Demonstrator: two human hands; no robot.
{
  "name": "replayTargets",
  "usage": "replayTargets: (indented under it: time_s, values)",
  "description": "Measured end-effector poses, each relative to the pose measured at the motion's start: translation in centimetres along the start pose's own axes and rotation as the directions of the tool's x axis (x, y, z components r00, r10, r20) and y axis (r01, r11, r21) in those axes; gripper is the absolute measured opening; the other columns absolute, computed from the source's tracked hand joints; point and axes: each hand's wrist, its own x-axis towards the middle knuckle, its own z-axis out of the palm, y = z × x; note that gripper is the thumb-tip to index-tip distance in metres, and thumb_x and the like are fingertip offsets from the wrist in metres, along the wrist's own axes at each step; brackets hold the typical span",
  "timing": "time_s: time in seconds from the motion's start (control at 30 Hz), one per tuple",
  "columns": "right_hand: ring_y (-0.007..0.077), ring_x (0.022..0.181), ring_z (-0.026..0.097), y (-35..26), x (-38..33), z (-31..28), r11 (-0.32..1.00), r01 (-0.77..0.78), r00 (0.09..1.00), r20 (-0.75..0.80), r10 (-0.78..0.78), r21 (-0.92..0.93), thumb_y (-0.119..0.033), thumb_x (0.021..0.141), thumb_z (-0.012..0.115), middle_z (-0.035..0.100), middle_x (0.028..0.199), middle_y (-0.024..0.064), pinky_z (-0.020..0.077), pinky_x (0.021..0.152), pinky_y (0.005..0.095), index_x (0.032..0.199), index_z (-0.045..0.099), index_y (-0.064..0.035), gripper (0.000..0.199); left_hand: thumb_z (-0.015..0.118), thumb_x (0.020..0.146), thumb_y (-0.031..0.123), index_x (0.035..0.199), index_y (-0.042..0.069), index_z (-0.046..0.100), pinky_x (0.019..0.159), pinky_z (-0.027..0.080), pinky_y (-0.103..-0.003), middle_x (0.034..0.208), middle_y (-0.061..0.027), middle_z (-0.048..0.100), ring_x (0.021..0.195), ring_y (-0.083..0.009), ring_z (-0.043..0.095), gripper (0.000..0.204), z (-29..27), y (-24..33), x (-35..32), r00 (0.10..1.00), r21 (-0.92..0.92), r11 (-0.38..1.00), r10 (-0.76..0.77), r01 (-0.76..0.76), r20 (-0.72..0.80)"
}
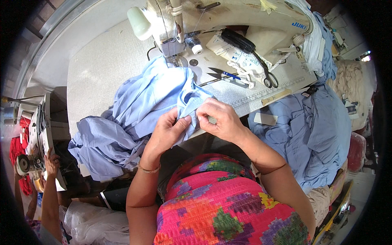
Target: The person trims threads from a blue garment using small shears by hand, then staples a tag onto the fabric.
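Fingers of the left hand (166, 130) pinch blue cloth (149, 94), likely steadying it for the right hand (222, 118), which grips its right edge.

Pale worktable (94, 69), 1 sewing machine (245, 14), light blue cloth (139, 96) in loose folds, blue-and-black snips (228, 74), black-handled scissors (262, 65), knotted white cord (247, 72)

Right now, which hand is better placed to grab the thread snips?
Right, I'd judge: the right hand is nearer the thread snips, while the left hand pinches the light-blue garment farther away.
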Motion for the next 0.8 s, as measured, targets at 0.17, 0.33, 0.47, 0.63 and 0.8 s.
replayTargets:
  time_s: [0.17, 0.33, 0.47, 0.63, 0.8]
  values:
    - [0.0166, 0.066, 0.052, -0.3, 0.2, 0.4, 0.986, -0.033, 0.997, -0.061, 0.044, 0.163, 0.003, 0.073, 0.056, 0.054, 0.085, 0.0092, 0.0448, 0.058, 0.0273, 0.078, 0.054, -0.0020, 0.008, 0.055, 0.091, 0.011, 0.104, 0.000, 0.059, 0.074, 0.042, -0.021, 0.093, 0.0024, 0.060, 0.082, -0.0040, 0.050, 0.017, -0.2, -0.3, 0.1, 1.000, 0.015, 1.000, 0.007, -0.007, 0.023]
    - [0.0110, 0.066, 0.053, -0.2, -0.2, 0.8, 0.796, -0.125, 0.990, 0.122, 0.065, 0.592, 0.003, 0.080, 0.052, 0.054, 0.089, 0.0101, 0.0462, 0.058, 0.0243, 0.081, 0.047, -0.0017, 0.007, 0.056, 0.089, 0.011, 0.106, 0.001, 0.058, 0.076, 0.043, -0.021, 0.095, 0.0013, 0.060, 0.084, -0.0054, 0.052, 0.019, -0.2, 0.3, 0.1, 0.996, -0.127, 0.992, -0.013, 0.024, 0.085]
    - [0.0106, 0.067, 0.054, 0.9, 0.0, 0.6, 0.774, -0.265, 0.956, 0.263, 0.131, 0.576, 0.003, 0.080, 0.051, 0.056, 0.086, 0.0080, 0.0459, 0.059, 0.0235, 0.082, 0.045, -0.0017, 0.007, 0.052, 0.090, 0.010, 0.107, 0.002, 0.058, 0.072, 0.042, -0.020, 0.089, 0.0035, 0.058, 0.079, -0.0037, 0.050, 0.019, -0.3, 1.1, 0.1, 0.993, -0.211, 0.971, -0.101, 0.113, 0.067]
    - [0.0116, 0.067, 0.056, 1.4, 0.7, -1.0, 0.925, -0.031, 0.994, 0.111, -0.012, 0.378, -0.002, 0.086, 0.052, 0.056, 0.086, 0.0086, 0.0474, 0.062, 0.0241, 0.086, 0.049, -0.0012, 0.004, 0.052, 0.091, 0.010, 0.110, 0.002, 0.057, 0.069, 0.042, -0.019, 0.090, 0.0034, 0.059, 0.077, -0.0019, 0.050, 0.021, -0.3, 1.2, -0.3, 0.994, -0.259, 0.961, -0.108, 0.099, -0.019]
    - [0.0115, 0.076, 0.055, 1.4, 0.6, -1.4, 0.956, -0.135, 0.986, 0.128, 0.104, 0.259, -0.008, 0.084, 0.062, 0.059, 0.087, 0.0062, 0.0462, 0.066, 0.0245, 0.090, 0.059, -0.0009, 0.010, 0.052, 0.091, 0.008, 0.110, 0.002, 0.057, 0.069, 0.043, -0.019, 0.092, 0.0035, 0.059, 0.076, -0.0021, 0.050, 0.020, -0.2, 1.3, -0.3, 0.994, -0.258, 0.960, -0.105, 0.108, 0.027]
